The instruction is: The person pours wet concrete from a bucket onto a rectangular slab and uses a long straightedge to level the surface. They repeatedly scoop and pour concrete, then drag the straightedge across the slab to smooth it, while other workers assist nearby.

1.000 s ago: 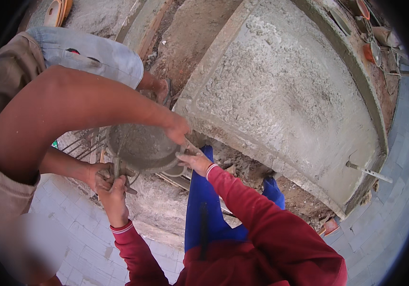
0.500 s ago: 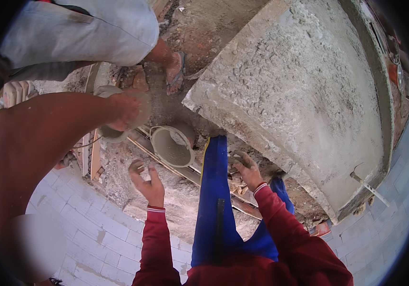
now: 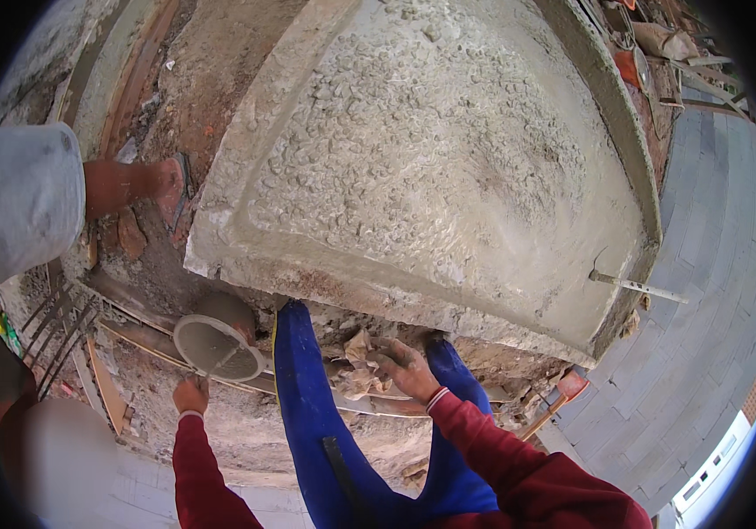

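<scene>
A round grey bucket, smeared with cement, leans on the ground beside the planks, its mouth turned up toward me. My left hand is closed in a fist at its near rim, gripping what looks like the thin handle that crosses the mouth. Whether any mix lies inside is hard to make out. My right hand, dusty with cement, holds nothing, its fingers half bent and apart. It hovers over my legs, close to a crumpled brown paper-like scrap on the ground.
A large concrete-walled trough filled with wet, lumpy concrete spans the far side. A metal rod crosses its right edge. Another person's sandaled foot stands at left, near rebar rods. An orange-bladed tool lies at right.
My left hand has gone from open in the air to closed at the bucket's rim. The other person's arm has withdrawn leftward. My view has swung toward the trough.
</scene>
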The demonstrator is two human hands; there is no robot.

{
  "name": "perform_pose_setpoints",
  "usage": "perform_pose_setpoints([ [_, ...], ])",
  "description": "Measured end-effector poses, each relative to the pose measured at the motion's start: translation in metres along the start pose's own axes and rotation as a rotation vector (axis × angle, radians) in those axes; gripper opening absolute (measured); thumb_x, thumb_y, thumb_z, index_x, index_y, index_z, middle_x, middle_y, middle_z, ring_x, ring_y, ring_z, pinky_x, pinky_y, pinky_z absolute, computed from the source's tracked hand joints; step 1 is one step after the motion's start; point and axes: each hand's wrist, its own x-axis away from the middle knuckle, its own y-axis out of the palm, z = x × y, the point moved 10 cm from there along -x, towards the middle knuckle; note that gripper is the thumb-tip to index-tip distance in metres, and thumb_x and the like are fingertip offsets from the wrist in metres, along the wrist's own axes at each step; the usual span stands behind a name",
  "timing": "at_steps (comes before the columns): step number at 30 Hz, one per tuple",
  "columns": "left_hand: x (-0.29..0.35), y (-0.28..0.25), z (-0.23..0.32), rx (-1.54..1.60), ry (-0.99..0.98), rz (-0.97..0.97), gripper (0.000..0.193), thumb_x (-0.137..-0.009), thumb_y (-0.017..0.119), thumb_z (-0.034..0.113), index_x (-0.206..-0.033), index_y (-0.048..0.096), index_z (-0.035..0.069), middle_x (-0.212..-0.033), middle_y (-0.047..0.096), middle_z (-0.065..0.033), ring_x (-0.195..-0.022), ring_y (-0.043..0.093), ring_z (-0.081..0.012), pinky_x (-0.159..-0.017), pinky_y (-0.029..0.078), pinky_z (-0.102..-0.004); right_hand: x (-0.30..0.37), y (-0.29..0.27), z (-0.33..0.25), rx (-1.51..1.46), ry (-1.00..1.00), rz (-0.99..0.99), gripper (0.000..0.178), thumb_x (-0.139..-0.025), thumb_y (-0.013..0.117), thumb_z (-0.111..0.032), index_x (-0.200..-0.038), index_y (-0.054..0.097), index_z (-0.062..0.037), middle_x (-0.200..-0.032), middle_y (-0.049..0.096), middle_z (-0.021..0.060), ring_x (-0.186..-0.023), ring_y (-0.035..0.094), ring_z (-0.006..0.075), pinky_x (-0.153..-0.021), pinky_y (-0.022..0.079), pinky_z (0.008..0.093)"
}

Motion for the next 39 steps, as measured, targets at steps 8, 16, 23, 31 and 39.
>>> perform_pose_setpoints([
  [8, 0.205, -0.264, 0.152, 0.299, 0.11, 0.255, 0.022, -0.088, 0.068, 0.016, -0.077, 0.061, -0.002, -0.057, 0.053, -0.0131, -0.053, 0.052, -0.0283, -0.052, 0.037, -0.0402, 0.092, 0.054, -0.104, 0.151, -0.331, -0.244, 0.069, -0.089, 0.07, -0.025, -0.146, 0.037, -0.0062, -0.132, 0.056, 0.016, -0.119, 0.057, 0.0276, -0.096, 0.05, 0.0364],
  [16, 0.319, -0.385, 0.441, 0.756, 0.314, 0.081, 0.015, -0.092, 0.062, 0.009, -0.091, 0.068, -0.005, -0.063, 0.05, 0.0056, -0.057, 0.039, -0.0036, -0.051, 0.03, -0.0214, 0.094, -0.03, -0.093, -0.307, -0.429, -0.188, 0.107, -0.078, 0.08, -0.041, -0.154, 0.016, -0.0047, -0.155, 0.025, 0.025, -0.145, 0.024, 0.0309, -0.117, 0.025, 0.0387],
  [23, 0.299, -0.3, 0.699, 0.761, 0.628, -0.334, 0.022, -0.094, 0.062, 0.01, -0.112, 0.069, -0.001, -0.07, 0.059, 0.0015, -0.062, 0.047, -0.0058, -0.056, 0.04, -0.023, 0.031, -0.301, -0.119, -0.764, -0.512, 0.16, 0.091, -0.082, 0.078, -0.029, -0.152, 0.026, -0.0057, -0.14, 0.049, 0.0188, -0.124, 0.053, 0.0255, -0.099, 0.047, 0.0365],
  [31, 0.25, -0.171, 1.115, 0.579, 1.505, -0.234, 0.026, -0.095, 0.06, 0.022, -0.105, 0.071, 0.001, -0.074, 0.066, -0.0072, -0.07, 0.06, -0.0102, -0.063, 0.047, -0.0283, 0.005, -0.679, 0.014, -0.994, -0.567, 0.82, 0.05, -0.088, 0.059, -0.026, -0.124, 0.048, 0.0068, -0.11, 0.061, 0.0201, -0.094, 0.065, 0.029, -0.064, 0.06, 0.0409],
  [39, 0.158, 0.012, 1.31, 0.623, 1.516, -0.138, 0.038, -0.092, 0.063, 0.031, -0.107, 0.067, -0.003, -0.09, 0.068, -0.0226, -0.087, 0.066, -0.0365, -0.081, 0.05, -0.0421, 0.017, -0.924, 0.056, -0.728, -0.578, 1.12, 0.091, -0.088, 0.053, -0.019, -0.142, -0.014, 0.0076, -0.129, 0.051, 0.0221, -0.103, 0.064, 0.0311, -0.066, 0.063, 0.0389],
])
